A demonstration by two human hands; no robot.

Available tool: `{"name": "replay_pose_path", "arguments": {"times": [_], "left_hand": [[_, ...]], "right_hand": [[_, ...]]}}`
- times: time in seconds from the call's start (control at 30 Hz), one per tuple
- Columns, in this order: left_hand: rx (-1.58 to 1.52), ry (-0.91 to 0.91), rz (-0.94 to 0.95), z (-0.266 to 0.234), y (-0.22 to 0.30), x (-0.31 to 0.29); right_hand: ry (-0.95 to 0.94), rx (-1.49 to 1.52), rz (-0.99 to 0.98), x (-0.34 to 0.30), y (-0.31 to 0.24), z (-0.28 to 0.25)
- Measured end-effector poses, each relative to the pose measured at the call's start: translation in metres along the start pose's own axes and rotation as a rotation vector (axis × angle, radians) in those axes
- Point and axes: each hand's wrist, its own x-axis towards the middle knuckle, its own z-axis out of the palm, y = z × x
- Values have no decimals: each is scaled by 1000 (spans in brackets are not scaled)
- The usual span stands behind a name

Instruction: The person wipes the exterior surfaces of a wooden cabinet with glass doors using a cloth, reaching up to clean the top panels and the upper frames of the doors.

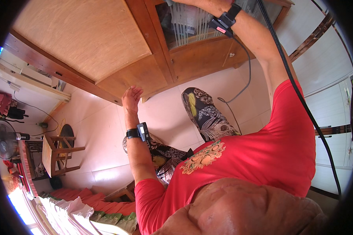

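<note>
My left hand (132, 98) is raised in front of the wooden cabinet (133, 74), near its lower edge. Its fingers are loosely bent and nothing lies in them. A black strap with a small device (143, 132) circles that wrist. My right arm reaches up along the cabinet's glazed door (188, 27), and my right hand (208, 3) is cut off by the top of the picture, so its fingers and anything in them are hidden. Another strapped device (221, 28) sits on the right wrist, with a thin cable (250, 66) hanging from it.
A wooden stool (53, 154) stands at the left beside a fan (4, 139). Folded cloths (74, 211) are piled at the lower left. White cupboards (329, 82) line the right. A thick black cord (302, 100) crosses my right shoulder. Pale tiles (102, 133) cover the floor.
</note>
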Motion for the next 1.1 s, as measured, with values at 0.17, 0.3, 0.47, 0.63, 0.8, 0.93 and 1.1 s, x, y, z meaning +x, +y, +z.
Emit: {"name": "replay_pose_path", "arguments": {"times": [0.17, 0.3, 0.47, 0.63, 0.8, 0.93, 1.1], "left_hand": [[20, 19, -16, 5, 0, -2], [41, -28, -9, 9, -3, 1], [48, -23, -38, 16, -2, 0], [22, -19, -20, 11, -1, -3], [-5, -5, -9, 10, 1, -9], [-4, -19, 6, 13, 4, -21], [23, -19, 16, 12, 12, -33]], "right_hand": [[-424, -126, 172, 21, -15, -13], [-205, 18, -2, 8, 5, 4], [-181, 62, -77, -1, 23, 19], [-118, 128, -243, -9, 28, 0], [-165, 177, -211, -21, 53, -30], [-124, 12, -211, -36, 89, -33], [-130, -119, -136, -44, 96, -24]]}}
